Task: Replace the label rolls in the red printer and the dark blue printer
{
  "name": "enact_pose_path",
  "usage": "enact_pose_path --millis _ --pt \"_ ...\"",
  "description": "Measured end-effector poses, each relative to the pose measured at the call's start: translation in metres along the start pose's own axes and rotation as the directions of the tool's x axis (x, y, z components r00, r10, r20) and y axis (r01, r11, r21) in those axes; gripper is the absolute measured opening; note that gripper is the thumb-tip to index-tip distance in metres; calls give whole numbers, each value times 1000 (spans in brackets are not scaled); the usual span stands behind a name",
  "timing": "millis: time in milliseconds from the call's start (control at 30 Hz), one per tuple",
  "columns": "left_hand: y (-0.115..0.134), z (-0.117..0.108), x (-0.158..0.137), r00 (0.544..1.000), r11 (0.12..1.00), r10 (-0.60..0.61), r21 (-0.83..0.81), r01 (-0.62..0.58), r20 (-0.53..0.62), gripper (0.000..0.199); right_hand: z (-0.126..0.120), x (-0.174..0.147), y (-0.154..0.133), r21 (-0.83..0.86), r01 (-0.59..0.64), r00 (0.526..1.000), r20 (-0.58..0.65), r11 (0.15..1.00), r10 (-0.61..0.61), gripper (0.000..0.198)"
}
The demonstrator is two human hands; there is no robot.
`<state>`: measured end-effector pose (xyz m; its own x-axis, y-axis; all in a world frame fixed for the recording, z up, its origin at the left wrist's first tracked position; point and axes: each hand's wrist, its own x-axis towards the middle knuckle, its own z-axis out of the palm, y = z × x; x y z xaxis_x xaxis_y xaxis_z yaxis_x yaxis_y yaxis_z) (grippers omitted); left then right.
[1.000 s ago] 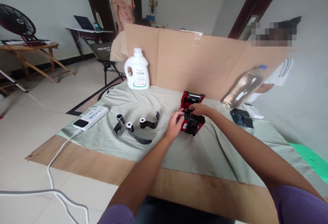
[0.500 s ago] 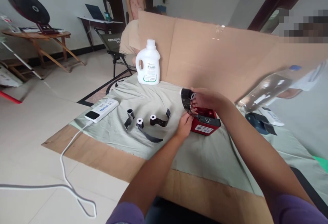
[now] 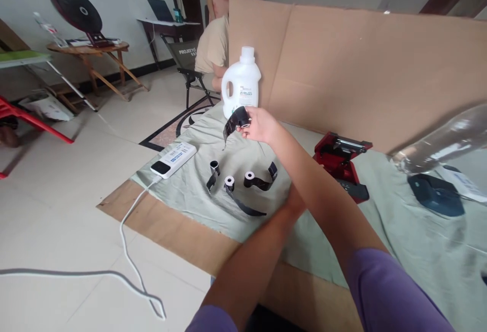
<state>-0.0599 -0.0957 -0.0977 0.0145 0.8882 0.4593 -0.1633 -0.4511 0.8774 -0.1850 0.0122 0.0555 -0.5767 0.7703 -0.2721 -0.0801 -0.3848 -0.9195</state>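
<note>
Roll (image 3: 240, 117) of black strip is up in the right hand (image 3: 261, 123), gripped between thumb and fingers. Loose tail hangs toward the left edge of the table (image 3: 167, 220). Roll is clear of the cloth (image 3: 335, 256), in front of the white jug (image 3: 243, 81) near the far edge.

Left hand (image 3: 299, 196) mostly hidden behind the right forearm; can't tell if it's grasping or released. Nearest thing is the red box (image 3: 344, 162), lid standing open.

Three more rolls (image 3: 249, 178) on the cloth, tails partly unwound, between the held one and the front edge. White device (image 3: 175, 159) with a cable (image 3: 127, 243) plugged in by the left edge. Dark unit (image 3: 436, 195) right of the red box. Clear bottle (image 3: 445, 137) tilted by the cardboard screen (image 3: 335, 63), far edge.
</note>
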Motion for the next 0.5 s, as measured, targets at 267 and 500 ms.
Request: enact_pose_path --millis 267,500 --pt "-5 -4 5 997 989 64 -132 -69 -44 20 -4 35 31 -307 133 945 -246 942 -214 11" --pt "-5 -6 12 991 992 118 -48 -121 -63 18 -2 44 40 -366 46 959 -245 930 -144 13"
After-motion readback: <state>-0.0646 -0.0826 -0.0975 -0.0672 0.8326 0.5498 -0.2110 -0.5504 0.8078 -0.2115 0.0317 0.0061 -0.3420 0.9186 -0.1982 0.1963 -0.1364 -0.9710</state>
